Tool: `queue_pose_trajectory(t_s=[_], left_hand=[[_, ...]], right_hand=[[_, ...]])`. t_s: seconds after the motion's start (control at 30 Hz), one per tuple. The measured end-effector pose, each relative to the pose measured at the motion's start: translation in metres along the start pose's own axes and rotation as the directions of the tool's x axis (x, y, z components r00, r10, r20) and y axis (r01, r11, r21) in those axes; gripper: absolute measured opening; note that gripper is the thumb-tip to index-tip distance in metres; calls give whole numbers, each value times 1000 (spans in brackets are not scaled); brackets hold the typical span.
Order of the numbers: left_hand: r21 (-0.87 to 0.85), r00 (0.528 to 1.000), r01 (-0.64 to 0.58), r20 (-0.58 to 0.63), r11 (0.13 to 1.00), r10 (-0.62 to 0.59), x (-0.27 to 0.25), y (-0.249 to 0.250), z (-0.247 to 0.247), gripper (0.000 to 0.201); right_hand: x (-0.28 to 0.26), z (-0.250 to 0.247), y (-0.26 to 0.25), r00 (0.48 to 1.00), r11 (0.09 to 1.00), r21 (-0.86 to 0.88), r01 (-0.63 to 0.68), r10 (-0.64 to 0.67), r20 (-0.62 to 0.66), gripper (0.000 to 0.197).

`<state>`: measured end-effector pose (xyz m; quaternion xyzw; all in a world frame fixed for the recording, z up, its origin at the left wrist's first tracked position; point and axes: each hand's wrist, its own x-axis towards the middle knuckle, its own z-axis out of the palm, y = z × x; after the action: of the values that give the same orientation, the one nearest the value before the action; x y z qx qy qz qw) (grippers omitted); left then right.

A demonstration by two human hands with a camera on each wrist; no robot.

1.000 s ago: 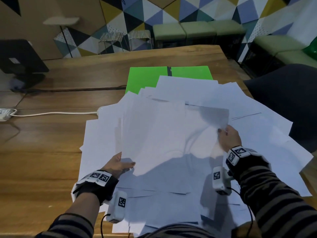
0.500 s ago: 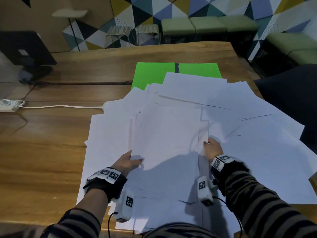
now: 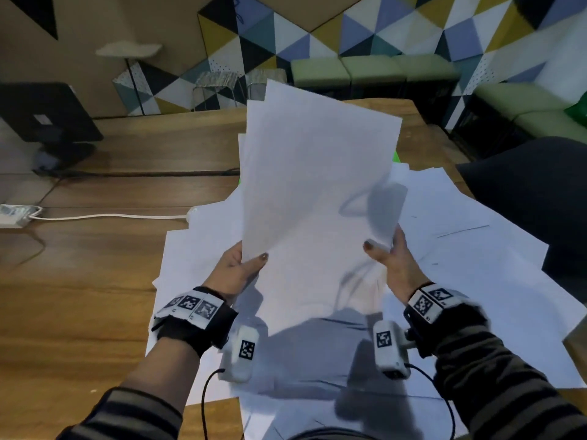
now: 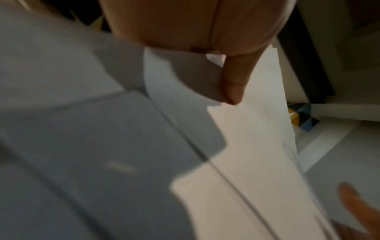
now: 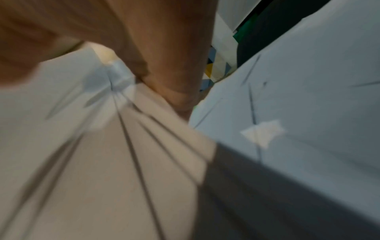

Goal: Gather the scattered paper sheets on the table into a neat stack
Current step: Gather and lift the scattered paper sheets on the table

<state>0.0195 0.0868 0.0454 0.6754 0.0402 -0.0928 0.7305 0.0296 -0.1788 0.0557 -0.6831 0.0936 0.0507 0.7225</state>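
Observation:
A bundle of white paper sheets [image 3: 317, 173] stands raised and tilted up above the table, its edges uneven. My left hand [image 3: 241, 268] pinches its lower left corner, thumb on top. My right hand [image 3: 386, 254] pinches the lower right corner, thumb on the front face. The left wrist view shows the thumb [image 4: 234, 81] pressed on the sheets [image 4: 246, 146]. The right wrist view shows the crumpled corner of the paper [image 5: 115, 78] under the fingers [image 5: 170, 65]. Many more loose sheets [image 3: 460, 258] lie fanned on the wooden table [image 3: 79, 281] beneath.
A green folder [image 3: 394, 157] peeks out behind the raised bundle. A white cable [image 3: 104, 216] runs to a power strip [image 3: 16, 214] at the left. A dark monitor [image 3: 44, 115] stands far left. A dark chair [image 3: 533, 192] is at the right edge.
Both hands have lifted a bundle of sheets off the spread and tilted it upright; it lay flat on the table before. The hands moved apart to its lower corners.

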Motion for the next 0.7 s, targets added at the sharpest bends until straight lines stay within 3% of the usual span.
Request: queue_pose_trajectory(t_s=[0.1, 0.23, 0.33, 0.47, 0.63, 0.7], left_hand=[[58, 991, -134, 17, 989, 133, 7, 28, 11, 29], [174, 963, -254, -50, 952, 266, 17, 55, 18, 26], [158, 938, -308, -116, 938, 327, 17, 70, 23, 24], [128, 932, -318, -138, 939, 334, 13, 79, 28, 34], [124, 923, -342, -143, 931, 358, 10, 70, 31, 58], [133, 932, -305, -162, 943, 325, 8, 65, 32, 53]], right_hand=[[1, 5, -24, 993, 992, -60, 112, -114, -35, 41], [-5, 13, -53, 901, 910, -151, 387, -408, -146, 43], [-10, 18, -69, 852, 869, -98, 485, -495, -167, 48], [-14, 21, -75, 846, 863, 42, 504, -484, -224, 59], [-14, 19, -56, 913, 922, -27, 385, -385, -132, 56], [-12, 17, -51, 939, 946, -16, 324, -323, -113, 47]])
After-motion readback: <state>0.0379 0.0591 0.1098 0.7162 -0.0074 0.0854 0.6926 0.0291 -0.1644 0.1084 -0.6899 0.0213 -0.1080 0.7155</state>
